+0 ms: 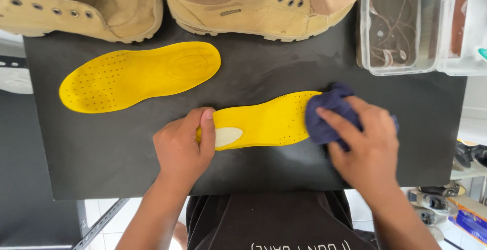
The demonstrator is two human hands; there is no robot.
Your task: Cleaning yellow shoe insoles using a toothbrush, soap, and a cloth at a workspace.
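Left hand (181,146) fingers curling over the heel end of the near yellow insole (264,122), pinning it flat. Right hand (364,143) fingers closing on a dark blue cloth (327,115), pressing it on the toe end at 3 o'clock. Second insole (139,75) lying at 10 o'clock on the black mat (101,153). Tan boots (253,4) at 12. Clear tubs (393,27) at 2, contents possibly laces.

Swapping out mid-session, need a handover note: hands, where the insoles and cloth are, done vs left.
Left hand: pins the heel end of the near yellow insole to the black mat.
Right hand: presses a dark blue cloth on that insole's toe end.
Second insole lies apart, farther back; two tan boots at the mat's far edge.
Done: wiping is under way on the near insole. Left: cannot tell whether the second insole was wiped.
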